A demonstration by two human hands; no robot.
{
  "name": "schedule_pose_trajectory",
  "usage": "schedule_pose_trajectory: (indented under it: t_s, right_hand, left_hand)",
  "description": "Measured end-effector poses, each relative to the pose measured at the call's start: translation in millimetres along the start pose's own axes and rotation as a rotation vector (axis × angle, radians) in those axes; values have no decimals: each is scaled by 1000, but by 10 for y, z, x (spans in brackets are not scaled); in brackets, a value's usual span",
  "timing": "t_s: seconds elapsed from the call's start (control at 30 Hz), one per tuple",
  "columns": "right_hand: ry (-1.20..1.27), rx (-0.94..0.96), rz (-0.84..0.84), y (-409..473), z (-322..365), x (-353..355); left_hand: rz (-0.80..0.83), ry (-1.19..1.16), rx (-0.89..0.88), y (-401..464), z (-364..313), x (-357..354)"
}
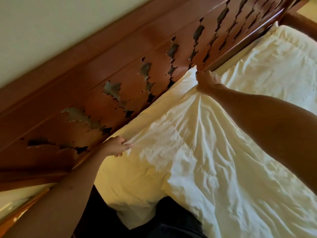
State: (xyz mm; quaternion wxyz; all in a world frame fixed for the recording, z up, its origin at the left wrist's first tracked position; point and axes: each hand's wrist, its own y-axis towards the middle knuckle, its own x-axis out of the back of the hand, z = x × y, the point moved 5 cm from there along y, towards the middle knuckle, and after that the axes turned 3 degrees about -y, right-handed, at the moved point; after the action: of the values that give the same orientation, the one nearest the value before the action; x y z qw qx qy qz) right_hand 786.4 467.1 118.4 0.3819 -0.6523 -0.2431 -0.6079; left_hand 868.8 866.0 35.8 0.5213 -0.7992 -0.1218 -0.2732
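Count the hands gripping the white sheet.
2. The left hand pinches the sheet beside the headboard, lower in view; the right hand bunches it farther along the headboard.

The sheet (205, 152) is plain cream-white cloth, thin and soft-looking. It's matt with just a faint sheen on the creases, and wrinkled all over. The headboard (103, 69) is reddish-brown wood, varnished smooth and pretty glossy, so light bounces off the flat boards. The cut-out holes in it have jagged edges. The bedding (283, 54) further along looks like the same matt white fabric, crumpled too. The wall (42, 23) above is flat pale paint, no shine. The dark trousers (171, 220) at the bottom are matt cloth, too dark to make out the weave.
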Motion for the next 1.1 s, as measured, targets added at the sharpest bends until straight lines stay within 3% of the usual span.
schedule_pose_trajectory:
  t_s: [0.13,0.17,0.33,0.53,0.7,0.97,1.03,1.1]
  right_hand:
    - [81,238,388,-131,290,-651]
    - [56,257,417,-179,315,-774]
    - [-87,220,236,-51,95,-635]
    - [-238,176,445,116,-315,-202]
    - [-201,216,256,50,-85,-454]
    - [-101,309,487,33,23,-954]
    - [-78,285,494,83,-41,-904]
    - [36,295,391,190,-47,-718]
  left_hand:
    - [63,-54,-4,-16,-36,-81]
    - [53,-89,-8,-2,5,-88]
    - [-78,-190,-56,-8,294,5]
    - [-156,-193,-63,-19,147,-80]
    - [-173,-144,-61,-16,56,-93]
    - [-1,-277,-29,-128,-29,-152]
    - [-52,-239,-98,-90,-105,-111]
    - [-196,-215,-160,-136,-101,7]
